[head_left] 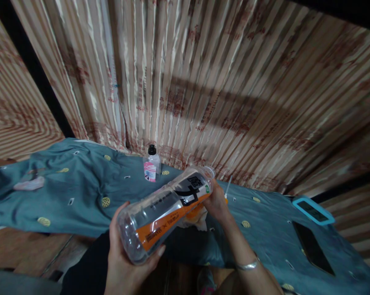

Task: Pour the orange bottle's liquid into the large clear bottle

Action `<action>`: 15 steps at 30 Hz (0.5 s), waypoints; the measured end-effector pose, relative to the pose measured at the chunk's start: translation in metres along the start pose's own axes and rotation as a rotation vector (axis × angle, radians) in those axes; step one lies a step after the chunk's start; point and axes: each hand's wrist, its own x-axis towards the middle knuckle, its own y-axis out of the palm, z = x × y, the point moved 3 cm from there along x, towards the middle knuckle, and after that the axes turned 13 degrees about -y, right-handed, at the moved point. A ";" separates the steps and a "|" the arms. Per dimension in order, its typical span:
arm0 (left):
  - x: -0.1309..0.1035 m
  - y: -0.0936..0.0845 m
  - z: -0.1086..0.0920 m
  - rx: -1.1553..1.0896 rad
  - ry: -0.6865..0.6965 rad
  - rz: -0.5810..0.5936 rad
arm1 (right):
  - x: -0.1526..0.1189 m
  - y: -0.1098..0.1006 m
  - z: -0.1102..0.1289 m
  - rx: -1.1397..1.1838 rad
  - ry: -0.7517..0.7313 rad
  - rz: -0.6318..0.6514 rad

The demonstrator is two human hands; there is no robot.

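A clear plastic bottle [163,211] with an orange, black and white label lies on its side in the air, its base towards me and its neck pointing away. My left hand [120,256] cups the base from below. My right hand [217,203] grips the bottle near its neck, with a thin white swab [227,187] sticking up beside the fingers. Something pale and orange [195,217] is bunched under the bottle by my right hand; what it is I cannot tell.
A teal bedsheet [80,192] with yellow dots covers the bed. A small bottle [151,165] with a black cap and pink label stands at the far edge. A blue-framed device [313,210] and a dark phone [314,248] lie at the right. Striped curtains [203,82] hang behind.
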 end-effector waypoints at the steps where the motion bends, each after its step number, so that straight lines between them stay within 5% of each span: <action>1: 0.000 0.000 -0.001 0.007 0.007 0.001 | 0.000 0.000 0.000 0.002 -0.004 -0.001; 15: 0.000 -0.001 0.000 0.044 0.058 -0.014 | 0.002 -0.003 0.006 -0.003 0.020 0.014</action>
